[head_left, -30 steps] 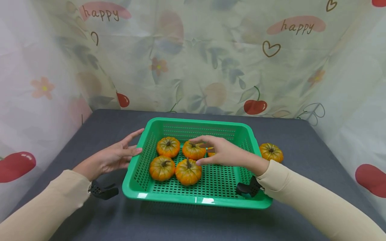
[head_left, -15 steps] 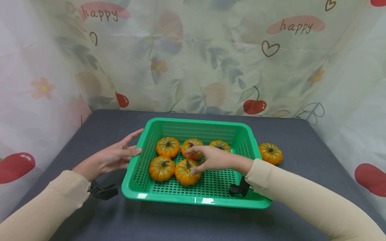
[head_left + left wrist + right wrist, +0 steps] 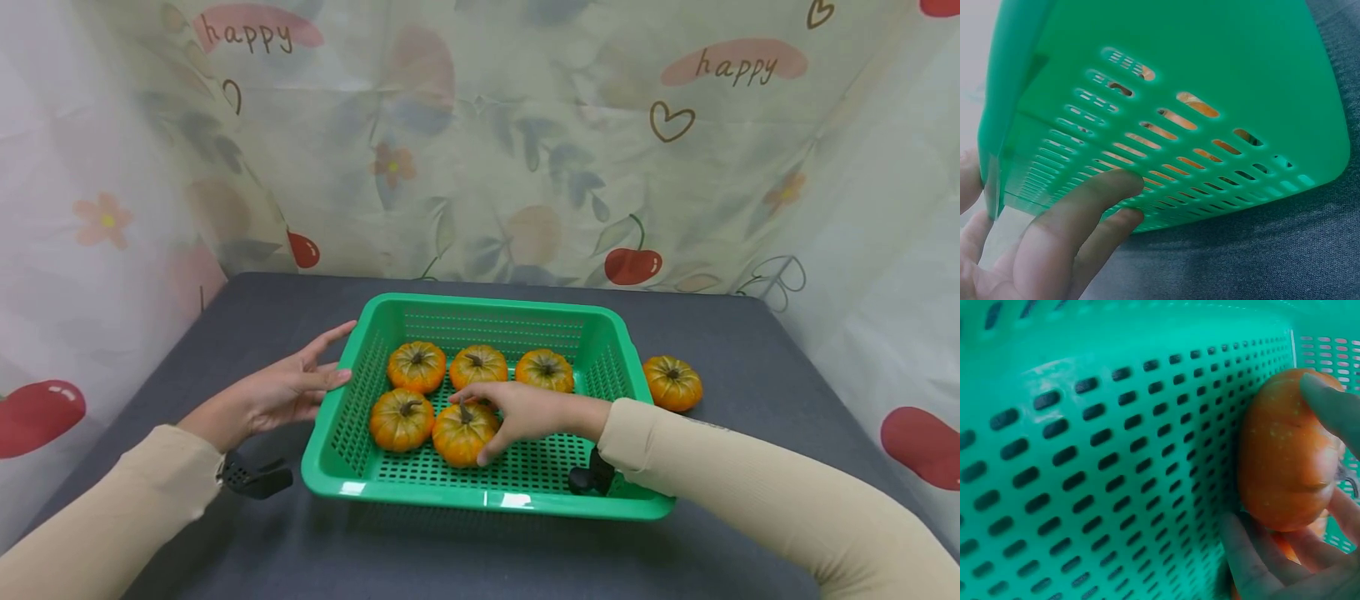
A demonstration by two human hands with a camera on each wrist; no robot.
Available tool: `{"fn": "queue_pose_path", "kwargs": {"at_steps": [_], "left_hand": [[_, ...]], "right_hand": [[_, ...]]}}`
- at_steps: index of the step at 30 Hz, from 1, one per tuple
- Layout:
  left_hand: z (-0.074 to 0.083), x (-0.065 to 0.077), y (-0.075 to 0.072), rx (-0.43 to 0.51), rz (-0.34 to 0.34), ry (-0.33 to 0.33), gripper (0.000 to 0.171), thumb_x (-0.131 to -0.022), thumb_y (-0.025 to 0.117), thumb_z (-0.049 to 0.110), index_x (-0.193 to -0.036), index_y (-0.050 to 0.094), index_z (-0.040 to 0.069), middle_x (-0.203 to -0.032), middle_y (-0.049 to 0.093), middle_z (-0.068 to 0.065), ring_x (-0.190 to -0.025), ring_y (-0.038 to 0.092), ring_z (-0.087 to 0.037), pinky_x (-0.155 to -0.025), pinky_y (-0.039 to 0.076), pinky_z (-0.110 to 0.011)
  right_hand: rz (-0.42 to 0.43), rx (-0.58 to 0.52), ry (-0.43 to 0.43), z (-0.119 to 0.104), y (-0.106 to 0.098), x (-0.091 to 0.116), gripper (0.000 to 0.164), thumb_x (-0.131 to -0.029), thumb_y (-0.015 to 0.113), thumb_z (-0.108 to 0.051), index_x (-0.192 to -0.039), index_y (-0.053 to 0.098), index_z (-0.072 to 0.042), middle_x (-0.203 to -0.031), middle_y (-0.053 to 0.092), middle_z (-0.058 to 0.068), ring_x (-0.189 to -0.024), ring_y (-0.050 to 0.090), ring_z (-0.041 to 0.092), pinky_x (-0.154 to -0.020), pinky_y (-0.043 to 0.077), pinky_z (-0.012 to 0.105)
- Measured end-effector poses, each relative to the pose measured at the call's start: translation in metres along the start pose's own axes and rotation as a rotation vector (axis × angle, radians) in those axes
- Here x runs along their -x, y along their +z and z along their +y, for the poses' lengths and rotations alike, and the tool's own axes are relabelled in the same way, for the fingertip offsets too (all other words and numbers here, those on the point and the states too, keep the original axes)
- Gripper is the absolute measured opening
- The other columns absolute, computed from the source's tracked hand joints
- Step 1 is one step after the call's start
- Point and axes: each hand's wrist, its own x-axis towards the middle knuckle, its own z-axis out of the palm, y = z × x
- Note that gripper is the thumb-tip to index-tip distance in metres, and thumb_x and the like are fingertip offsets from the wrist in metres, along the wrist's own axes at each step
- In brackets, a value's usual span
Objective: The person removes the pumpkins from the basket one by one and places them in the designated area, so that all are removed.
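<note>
Inside a green plastic basket [image 3: 480,498] lie several small orange pumpkins. My right hand [image 3: 525,410] is at the front middle pumpkin [image 3: 461,433], its thumb on the near side and the fingers reaching over the far side. In the right wrist view this pumpkin [image 3: 1285,450] sits between thumb and fingers, its stem partly hidden by the hand. My left hand [image 3: 281,387] touches the basket's left side from outside, fingers spread and fairly straight. Up close in the left wrist view, its fingertips [image 3: 1125,182] lie at the slotted outer wall [image 3: 1241,62].
Beside the held pumpkin is another pumpkin [image 3: 401,420]; behind them stand a left one [image 3: 416,367], a middle one [image 3: 477,364] and a right one [image 3: 544,369]. One pumpkin [image 3: 672,383] sits outside, by the basket's right side, on the dark grey tabletop [image 3: 720,333]. Printed curtains [image 3: 480,167] enclose the table.
My right hand has come down and toward the near side, from above the pumpkins onto the front middle one. The back right pumpkin is now uncovered. The left hand stays put.
</note>
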Motion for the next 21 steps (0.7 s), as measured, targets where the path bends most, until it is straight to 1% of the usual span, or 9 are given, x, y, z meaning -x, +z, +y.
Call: {"fn": "queue_pose_path", "kwargs": {"at_steps": [5, 7, 14, 21], "left_hand": [[-0.0003, 0.0002, 0.0, 0.001, 0.0, -0.001, 0.088, -0.099, 0.056, 0.012, -0.153, -0.006, 0.044, -0.159, 0.013, -0.024, -0.101, 0.069, -0.022, -0.088, 0.057, -0.045], [0.0, 0.0005, 0.0001, 0.002, 0.0, -0.001, 0.088, -0.099, 0.056, 0.012, -0.153, -0.006, 0.044, -0.159, 0.012, -0.024, -0.101, 0.069, -0.021, -0.088, 0.057, -0.045], [-0.0003, 0.0, 0.0002, 0.005, 0.002, -0.003, 0.088, -0.099, 0.056, 0.012, -0.153, -0.007, 0.042, -0.159, 0.013, -0.024, -0.1, 0.069, -0.021, -0.087, 0.057, -0.045], [-0.0001, -0.0002, -0.0002, 0.008, 0.001, -0.002, 0.088, -0.099, 0.055, 0.011, -0.153, -0.006, 0.044, -0.159, 0.013, -0.024, -0.1, 0.069, -0.021, -0.087, 0.057, -0.044]], "right_hand": [[-0.003, -0.001, 0.019, 0.0015, 0.0022, -0.0017, 0.08, -0.075, 0.085, -0.022, -0.143, 0.044, -0.023, -0.144, 0.046, 0.006, -0.133, 0.043, 0.023, -0.109, 0.04, 0.043], [-0.002, -0.001, 0.021, 0.0019, 0.0027, -0.0021, 0.08, -0.075, 0.085, -0.022, -0.144, 0.044, -0.024, -0.144, 0.046, 0.006, -0.133, 0.043, 0.023, -0.109, 0.04, 0.043], [-0.004, -0.006, 0.013, 0.0013, 0.0019, -0.0015, 0.079, -0.075, 0.085, -0.022, -0.143, 0.045, -0.02, -0.143, 0.047, 0.006, -0.132, 0.043, 0.022, -0.109, 0.04, 0.042], [-0.004, 0.011, 0.008, -0.0006, -0.0021, 0.0018, 0.078, -0.075, 0.085, -0.024, -0.142, 0.047, -0.018, -0.143, 0.048, 0.003, -0.132, 0.044, 0.022, -0.109, 0.04, 0.042]]}}
